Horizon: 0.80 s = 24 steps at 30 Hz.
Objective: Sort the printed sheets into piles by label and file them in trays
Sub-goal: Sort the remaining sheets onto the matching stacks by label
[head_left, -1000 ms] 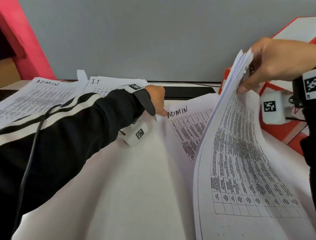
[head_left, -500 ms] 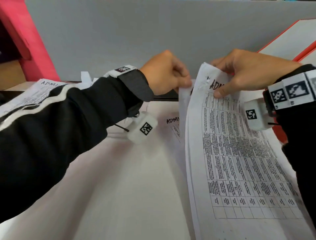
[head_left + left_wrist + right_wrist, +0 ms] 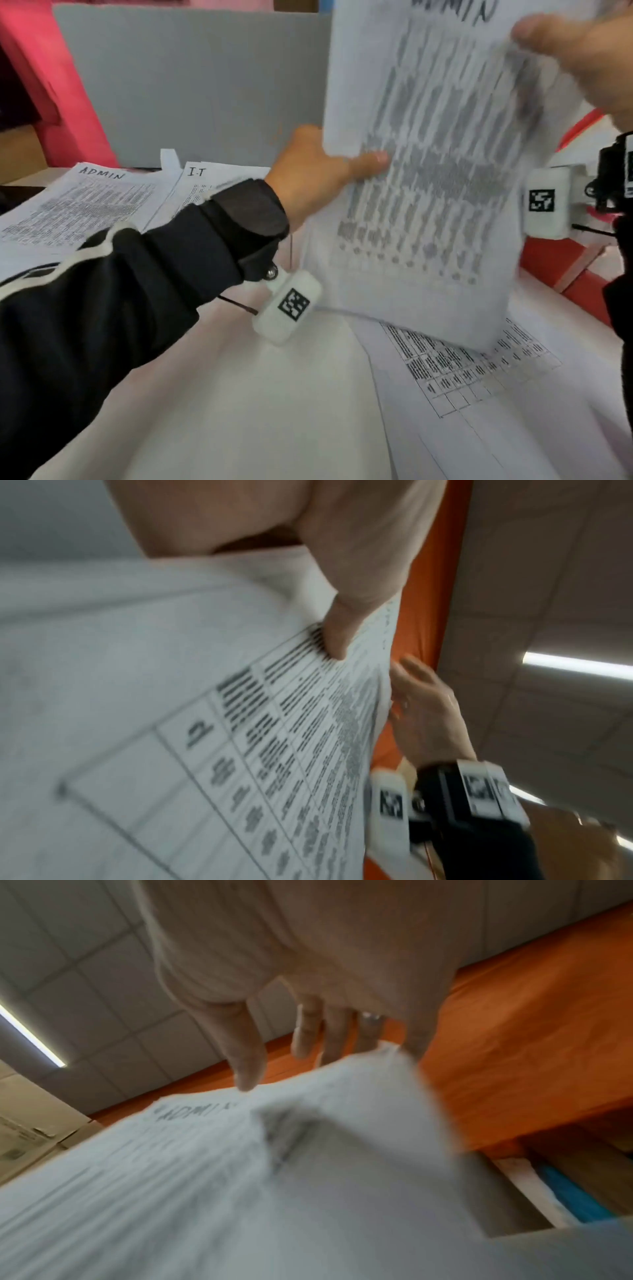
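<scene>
A printed sheet [image 3: 431, 164] marked ADMIN is held up in the air by both hands, above the stack of sheets [image 3: 479, 370] lying on the table. Its left edge is pinched by the left hand [image 3: 318, 171], with the thumb on the printed side. Its top right corner is gripped by the right hand [image 3: 582, 58]. The sheet looks blurred. Farther left, an ADMIN pile [image 3: 78, 202] and an I-T pile [image 3: 205, 185] are laid side by side.
</scene>
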Tool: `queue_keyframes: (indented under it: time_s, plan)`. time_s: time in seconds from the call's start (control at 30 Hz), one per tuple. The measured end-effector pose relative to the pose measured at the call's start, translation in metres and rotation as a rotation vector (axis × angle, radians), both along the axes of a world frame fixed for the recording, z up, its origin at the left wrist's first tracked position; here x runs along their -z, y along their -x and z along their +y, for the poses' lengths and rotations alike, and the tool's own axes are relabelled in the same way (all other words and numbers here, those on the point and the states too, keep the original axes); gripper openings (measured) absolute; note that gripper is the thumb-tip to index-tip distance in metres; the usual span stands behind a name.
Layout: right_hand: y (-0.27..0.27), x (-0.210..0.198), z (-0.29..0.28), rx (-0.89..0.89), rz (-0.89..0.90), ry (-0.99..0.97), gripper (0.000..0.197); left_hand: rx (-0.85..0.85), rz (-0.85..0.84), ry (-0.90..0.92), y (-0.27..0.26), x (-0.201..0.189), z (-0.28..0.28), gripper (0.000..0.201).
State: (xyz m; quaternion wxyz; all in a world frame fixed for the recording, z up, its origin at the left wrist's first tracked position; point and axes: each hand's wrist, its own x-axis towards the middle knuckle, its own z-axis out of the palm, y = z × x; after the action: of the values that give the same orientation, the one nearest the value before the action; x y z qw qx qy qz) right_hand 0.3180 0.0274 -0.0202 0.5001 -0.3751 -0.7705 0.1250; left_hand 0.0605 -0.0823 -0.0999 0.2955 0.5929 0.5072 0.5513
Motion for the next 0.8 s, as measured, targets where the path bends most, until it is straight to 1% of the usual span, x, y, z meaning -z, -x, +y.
queue_keyframes:
  time_s: [0.03, 0.07, 0.1, 0.13, 0.17, 0.2, 0.23, 0.27, 0.3, 0.33, 0.37, 0.4, 0.43, 0.47, 0.5, 0.57, 0.6, 0.63, 0.67, 0.7, 0.73, 0.8]
  plan:
    - [-0.002, 0.002, -0.003, -0.014, 0.099, -0.010, 0.083, -0.003, -0.076, -0.051, 0.005, -0.008, -0.002, 0.023]
    - [-0.004, 0.004, -0.003, -0.067, 0.183, 0.004, 0.087, 0.005, -0.138, -0.097, 0.009, -0.015, -0.005, 0.024]
    - [-0.003, 0.007, -0.011, -0.176, 0.250, 0.060, 0.084, 0.016, -0.186, -0.142, 0.012, -0.022, -0.006, 0.024]
    - [0.000, 0.011, -0.018, -0.297, 0.256, 0.124, 0.073, 0.004, -0.194, -0.178, 0.014, -0.029, -0.006, 0.022]
    - [0.005, 0.013, -0.025, -0.317, 0.230, 0.154, 0.059, -0.019, -0.169, -0.213, 0.013, -0.035, -0.006, 0.023]
    - [0.009, 0.012, -0.031, -0.302, 0.257, 0.148, 0.050, -0.054, -0.128, -0.244, 0.011, -0.040, -0.004, 0.028]
    - [0.015, 0.013, -0.035, -0.272, 0.291, 0.124, 0.046, -0.095, -0.099, -0.274, 0.008, -0.045, -0.002, 0.033]
    - [0.019, 0.013, -0.026, -0.255, 0.309, 0.101, 0.044, -0.135, -0.092, -0.309, 0.003, -0.050, -0.003, 0.032]
    - [0.021, 0.007, -0.024, -0.230, 0.302, 0.102, 0.049, -0.176, -0.085, -0.353, -0.002, -0.055, -0.003, 0.032]
    - [0.018, 0.001, -0.013, -0.157, 0.311, 0.100, 0.066, -0.222, -0.071, -0.395, -0.006, -0.061, -0.004, 0.038]
    - [0.016, -0.002, -0.003, -0.099, 0.331, 0.065, 0.089, -0.263, -0.059, -0.417, -0.008, -0.066, -0.004, 0.046]
    - [0.018, -0.001, -0.001, -0.084, 0.346, 0.003, 0.099, -0.289, -0.065, -0.430, -0.009, -0.071, -0.007, 0.049]
    - [0.017, -0.001, -0.014, -0.111, 0.408, -0.041, 0.092, -0.294, -0.086, -0.440, -0.008, -0.073, -0.008, 0.046]
    - [0.022, 0.001, -0.029, -0.135, 0.475, -0.019, 0.080, -0.273, -0.115, -0.432, -0.005, -0.071, -0.008, 0.041]
    - [0.029, 0.004, -0.047, -0.161, 0.499, 0.052, 0.071, -0.232, -0.145, -0.411, -0.002, -0.064, -0.009, 0.036]
    - [0.032, 0.025, -0.070, -0.218, 0.495, 0.180, 0.055, -0.155, -0.199, -0.292, 0.004, -0.038, -0.011, 0.028]
    - [0.032, 0.040, -0.070, -0.233, 0.491, 0.211, 0.051, -0.138, -0.208, -0.214, 0.004, -0.022, -0.013, 0.024]
    - [0.033, 0.054, -0.075, -0.209, 0.472, 0.226, 0.048, -0.123, -0.215, -0.144, 0.005, -0.006, -0.011, 0.021]
    - [0.034, 0.064, -0.074, -0.165, 0.466, 0.220, 0.045, -0.123, -0.229, -0.086, 0.003, 0.002, -0.014, 0.024]
    - [0.034, 0.070, -0.074, -0.130, 0.467, 0.210, 0.043, -0.123, -0.223, -0.062, 0.001, 0.008, -0.013, 0.032]
    - [0.035, 0.071, -0.074, -0.112, 0.462, 0.196, 0.041, -0.130, -0.212, -0.051, -0.001, 0.005, -0.015, 0.035]
    - [0.035, 0.061, -0.074, -0.111, 0.475, 0.175, 0.036, -0.148, -0.206, -0.085, -0.002, -0.008, -0.013, 0.027]
